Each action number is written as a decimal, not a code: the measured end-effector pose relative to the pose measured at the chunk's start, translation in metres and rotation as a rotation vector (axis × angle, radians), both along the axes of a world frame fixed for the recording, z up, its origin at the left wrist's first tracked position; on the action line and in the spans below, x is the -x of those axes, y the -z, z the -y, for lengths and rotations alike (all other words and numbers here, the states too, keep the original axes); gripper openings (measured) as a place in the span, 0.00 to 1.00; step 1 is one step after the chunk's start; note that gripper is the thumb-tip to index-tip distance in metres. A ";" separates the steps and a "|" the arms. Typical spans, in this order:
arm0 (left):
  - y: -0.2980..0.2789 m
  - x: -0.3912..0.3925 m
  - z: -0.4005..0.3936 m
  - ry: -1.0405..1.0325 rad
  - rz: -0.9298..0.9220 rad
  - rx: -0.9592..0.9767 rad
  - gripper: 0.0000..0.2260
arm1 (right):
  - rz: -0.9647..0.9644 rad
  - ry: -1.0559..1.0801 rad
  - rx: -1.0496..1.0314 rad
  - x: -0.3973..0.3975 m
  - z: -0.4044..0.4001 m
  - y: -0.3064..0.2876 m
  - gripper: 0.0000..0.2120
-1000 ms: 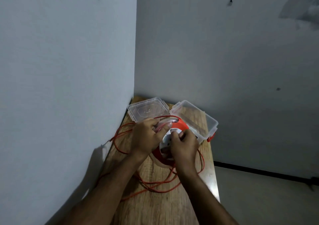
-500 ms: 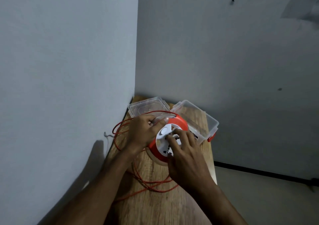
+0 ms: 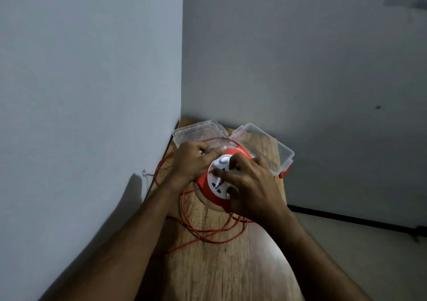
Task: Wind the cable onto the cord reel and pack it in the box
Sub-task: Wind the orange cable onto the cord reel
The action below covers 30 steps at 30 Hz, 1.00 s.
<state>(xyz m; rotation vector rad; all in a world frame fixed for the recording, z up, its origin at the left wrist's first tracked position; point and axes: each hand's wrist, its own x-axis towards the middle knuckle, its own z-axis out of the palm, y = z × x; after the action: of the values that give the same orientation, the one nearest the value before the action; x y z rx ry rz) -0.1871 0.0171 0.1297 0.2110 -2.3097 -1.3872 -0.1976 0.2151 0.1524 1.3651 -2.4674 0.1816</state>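
Note:
An orange cord reel [image 3: 208, 191] with a white socket face lies tilted on the wooden table [image 3: 221, 268]. My left hand [image 3: 190, 161] grips its far left rim, where a strand of the orange cable passes. My right hand [image 3: 250, 185] rests on the white face, fingers closed on its centre. Loose loops of orange cable [image 3: 208, 233] spread over the table beneath and in front of the reel. The clear plastic box [image 3: 275, 148] stands open just behind the reel, its clear lid [image 3: 196, 132] lying to the left of it.
The table sits in a corner, with one wall [image 3: 92, 92] along its left side and another wall [image 3: 300, 58] behind. Its right edge drops to the floor [image 3: 369, 254]. An orange latch [image 3: 283, 173] sticks out at the box's right end.
My right hand has turned on the reel's white face, moving from its near side up to its right. The cable loops on the table have shifted. My left hand stays on the rim.

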 end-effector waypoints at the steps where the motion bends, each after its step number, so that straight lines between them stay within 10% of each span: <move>1: 0.000 0.000 -0.001 -0.022 -0.009 0.004 0.23 | 0.035 0.053 0.065 0.000 0.003 0.001 0.32; 8: 0.001 -0.002 -0.009 -0.136 0.010 -0.022 0.19 | 0.454 0.527 0.588 -0.019 0.032 0.007 0.26; 13: 0.001 -0.007 -0.004 -0.079 0.049 -0.084 0.17 | -0.013 0.247 0.435 -0.034 0.015 -0.004 0.12; 20: 0.000 -0.005 -0.004 0.023 0.064 -0.047 0.19 | -0.031 0.144 -0.149 -0.025 -0.005 -0.005 0.41; 30: 0.002 -0.013 -0.011 -0.037 0.065 -0.073 0.18 | 0.274 0.364 0.282 -0.027 0.016 0.001 0.32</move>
<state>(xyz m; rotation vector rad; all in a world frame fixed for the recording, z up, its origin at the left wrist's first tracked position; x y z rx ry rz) -0.1745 0.0285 0.1277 0.3238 -2.2971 -1.4679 -0.1709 0.1992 0.1516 0.8060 -2.7279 0.6380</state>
